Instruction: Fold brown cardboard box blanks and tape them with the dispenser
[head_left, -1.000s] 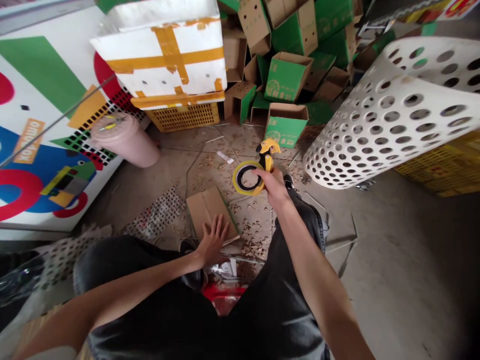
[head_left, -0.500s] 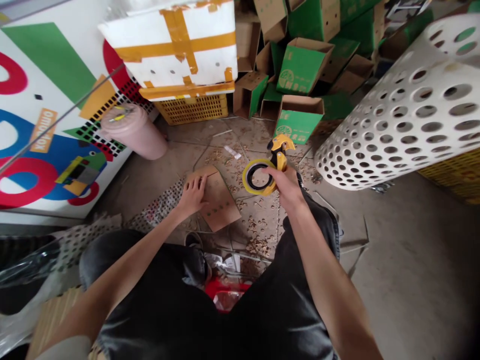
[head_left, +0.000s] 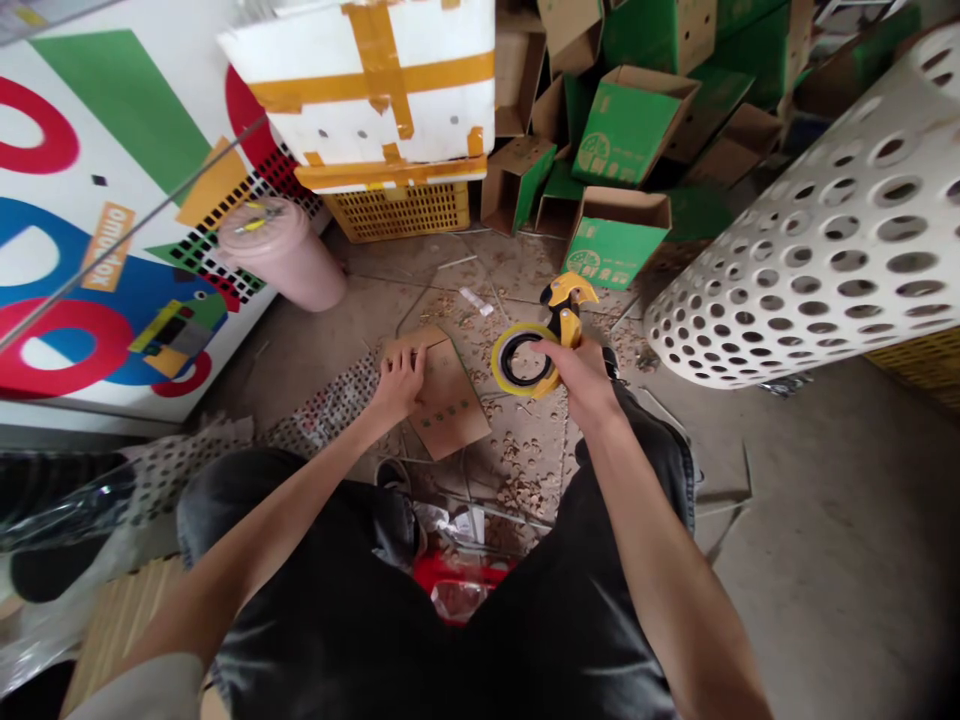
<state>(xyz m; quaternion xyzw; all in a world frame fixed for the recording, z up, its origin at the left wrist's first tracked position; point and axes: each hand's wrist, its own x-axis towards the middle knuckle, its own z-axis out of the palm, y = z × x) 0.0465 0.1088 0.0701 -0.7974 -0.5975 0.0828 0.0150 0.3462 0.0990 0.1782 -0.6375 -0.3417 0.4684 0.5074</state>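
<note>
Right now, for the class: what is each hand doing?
Left hand: open, pressed on a flat cardboard piece.
Right hand: closed, holding a yellow tape dispenser.

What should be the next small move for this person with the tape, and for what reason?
Probably the right hand should lower the tape dispenser onto the flat cardboard piece. The left hand is pressing that cardboard against the floor, so it looks steady, and the yellow tape roll is mounted on the dispenser just beside it.
</note>
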